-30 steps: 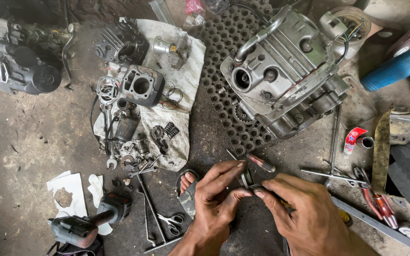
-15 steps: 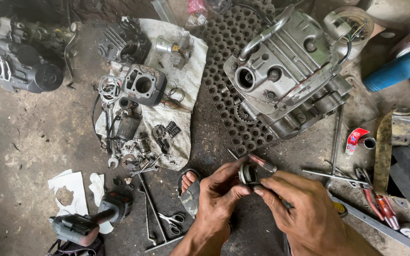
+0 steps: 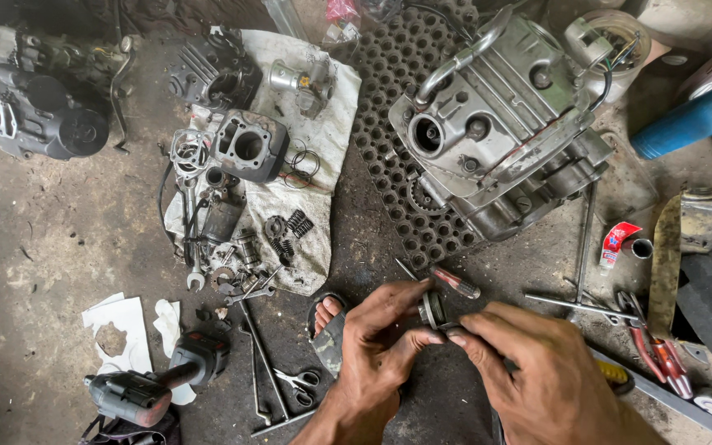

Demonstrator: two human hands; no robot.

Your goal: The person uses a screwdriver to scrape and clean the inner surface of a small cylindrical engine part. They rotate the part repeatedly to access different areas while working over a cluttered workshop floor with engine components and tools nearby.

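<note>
While both hands meet low centre over the floor, the small round metal part [image 3: 433, 310] sits pinched between them: left hand [image 3: 377, 342] curls around its left side, thumb and fingers closed on it; right hand [image 3: 537, 371] grips from the right, fingertips touching the part. Red-handled screwdriver [image 3: 455, 283] lies just beyond it. Engine case [image 3: 500, 136] rests on the perforated mat [image 3: 389, 124] further up, well apart. Cordless driver [image 3: 146, 391] lies far left, scissors [image 3: 300, 381] just left of the wrist.
</note>
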